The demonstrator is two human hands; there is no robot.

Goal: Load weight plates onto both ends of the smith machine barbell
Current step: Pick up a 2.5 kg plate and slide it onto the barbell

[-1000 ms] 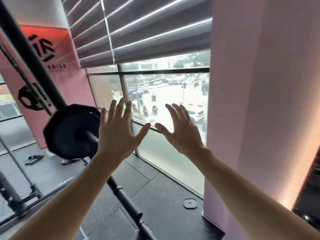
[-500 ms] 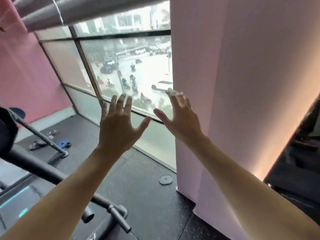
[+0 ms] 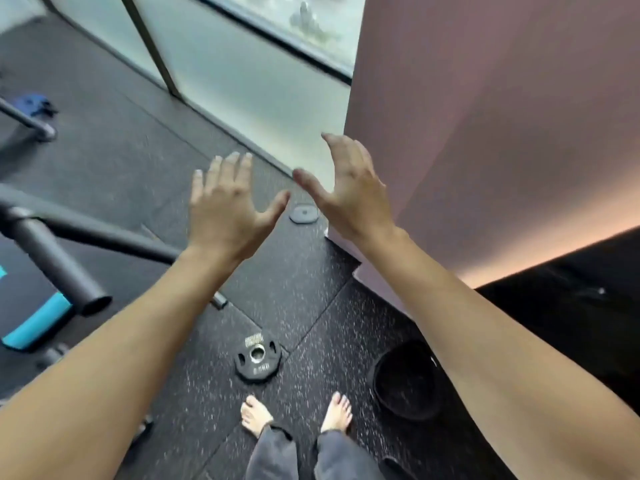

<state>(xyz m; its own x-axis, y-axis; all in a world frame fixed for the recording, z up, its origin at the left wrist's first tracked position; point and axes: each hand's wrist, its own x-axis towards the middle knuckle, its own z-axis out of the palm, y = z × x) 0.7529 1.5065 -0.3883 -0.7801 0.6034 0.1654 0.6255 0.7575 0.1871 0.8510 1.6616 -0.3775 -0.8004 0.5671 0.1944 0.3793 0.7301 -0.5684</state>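
Observation:
A small black weight plate (image 3: 258,356) with a steel centre hole lies flat on the rubber floor just ahead of my bare feet. A larger black plate (image 3: 405,379) lies on the floor to the right, partly hidden behind my right forearm. My left hand (image 3: 227,206) and my right hand (image 3: 348,188) are raised in front of me, fingers spread, holding nothing, well above both plates. The thick black end of a machine bar (image 3: 59,265) juts in from the left. The loaded barbell sleeve is out of view.
A pink pillar (image 3: 485,133) stands at the right, close to my right hand. Frosted window panels (image 3: 242,74) run along the back. A small round floor cover (image 3: 304,214) sits near the pillar's base. A blue pad (image 3: 38,320) lies at the left edge.
The view has swung down and to the right, from the window and the plate on the bar to the floor. Both hands stay raised and spread, holding nothing.

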